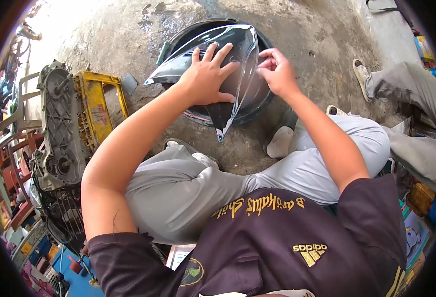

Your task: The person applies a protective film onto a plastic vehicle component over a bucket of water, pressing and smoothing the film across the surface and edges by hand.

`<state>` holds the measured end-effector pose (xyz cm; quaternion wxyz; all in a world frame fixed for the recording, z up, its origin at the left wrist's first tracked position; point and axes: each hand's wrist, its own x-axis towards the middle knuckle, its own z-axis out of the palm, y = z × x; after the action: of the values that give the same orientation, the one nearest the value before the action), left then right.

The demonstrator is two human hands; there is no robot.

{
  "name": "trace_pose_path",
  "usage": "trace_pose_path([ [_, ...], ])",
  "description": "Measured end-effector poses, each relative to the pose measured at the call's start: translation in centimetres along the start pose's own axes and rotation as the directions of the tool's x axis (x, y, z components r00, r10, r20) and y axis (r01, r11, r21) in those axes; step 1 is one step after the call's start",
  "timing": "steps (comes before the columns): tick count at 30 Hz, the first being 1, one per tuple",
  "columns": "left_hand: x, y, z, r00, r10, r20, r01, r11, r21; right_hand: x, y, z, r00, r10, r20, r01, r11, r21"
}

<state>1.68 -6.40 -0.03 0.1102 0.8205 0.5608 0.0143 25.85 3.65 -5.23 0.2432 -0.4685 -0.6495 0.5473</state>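
A glossy, dark, see-through triangular panel [178, 65], like a motorcycle headlight cover, rests across a round black basin [263, 96] on the floor. Its pale-edged points face left, up and towards me. My left hand [210, 74] lies on the panel with its fingers spread and the thumb near its right edge. Just right of that edge is my right hand [279, 74], its fingers curled and thumb drawn in close to them. Whatever those fingertips pinch, if anything, is too small to make out.
A grey metal engine casing [62, 126] and a yellow crate [99, 109] stand on the left. Another person's trouser leg [406, 89] and sandal [361, 80] are at the right. My bent knees flank the stained concrete floor [322, 37] below the basin.
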Motion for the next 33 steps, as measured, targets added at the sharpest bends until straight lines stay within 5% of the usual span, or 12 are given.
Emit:
trace_pose_path([
  [5, -0.1, 0.0, -0.2, 1.000, 0.008, -0.025, -0.009, 1.000, -0.008, 0.9, -0.2, 0.0, 0.999, -0.030, -0.041, 0.036, 0.988, 0.148],
  [11, 0.0, -0.1, -0.2, 1.000, 0.001, -0.013, -0.001, 1.000, 0.006, 0.8, -0.2, -0.1, 0.999, 0.035, 0.018, -0.035, 0.999, -0.007],
  [13, -0.1, 0.0, -0.1, 1.000, 0.008, -0.008, -0.007, 1.000, 0.022, 1.1, -0.4, -0.1, 1.000, 0.030, -0.006, -0.028, 0.985, 0.168],
  [16, 0.0, 0.1, -0.2, 1.000, 0.009, 0.002, -0.009, 1.000, 0.022, 0.3, -1.3, -0.4, 0.998, 0.062, 0.014, -0.061, 0.998, -0.019],
  [23, 0.1, 0.0, -0.1, 1.000, 0.007, 0.006, -0.007, 1.000, 0.021, 0.4, -0.8, -0.5, 0.998, 0.062, 0.003, -0.062, 0.997, 0.039],
  [25, 0.1, 0.0, -0.2, 1.000, 0.005, 0.016, -0.006, 1.000, 0.029, 0.5, -1.3, -0.8, 0.995, 0.082, 0.066, -0.075, 0.993, -0.093],
  [33, 0.1, 0.0, -0.2, 1.000, -0.004, 0.009, 0.004, 1.000, 0.022, 0.5, -0.8, -0.6, 0.998, 0.044, 0.033, -0.045, 0.999, 0.019],
])
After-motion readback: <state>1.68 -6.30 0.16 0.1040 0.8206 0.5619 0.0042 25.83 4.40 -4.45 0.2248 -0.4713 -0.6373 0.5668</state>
